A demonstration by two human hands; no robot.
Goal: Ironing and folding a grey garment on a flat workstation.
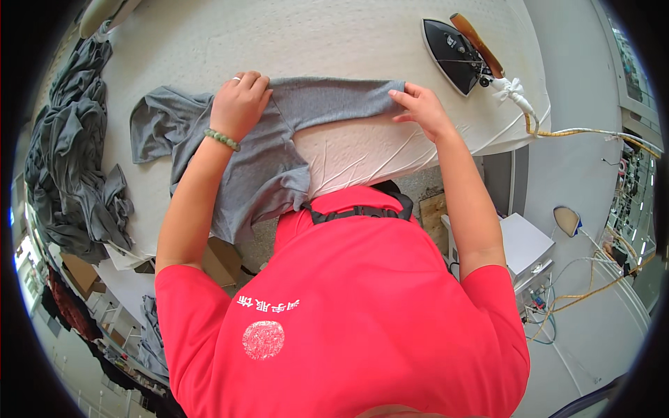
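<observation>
A grey long-sleeved garment (254, 171) lies across the padded white ironing table, its lower part hanging over the near edge. Near the shoulder seam, my left hand (240, 106) is closed on the cloth at the upper edge; a green bead bracelet circles that wrist. One sleeve (341, 103) stretches out straight to the right. My right hand (424, 111) grips this sleeve's end at the cuff, thumb on top. The rest of the garment is loosely bunched to the left of my left hand and below it.
An iron (456, 56) with a wooden handle rests at the table's (313, 38) far right, its cord and hose (592, 131) running off rightward. Crumpled grey garments (73, 153) are heaped along the left edge. A white box-like unit (523, 240) stands below right.
</observation>
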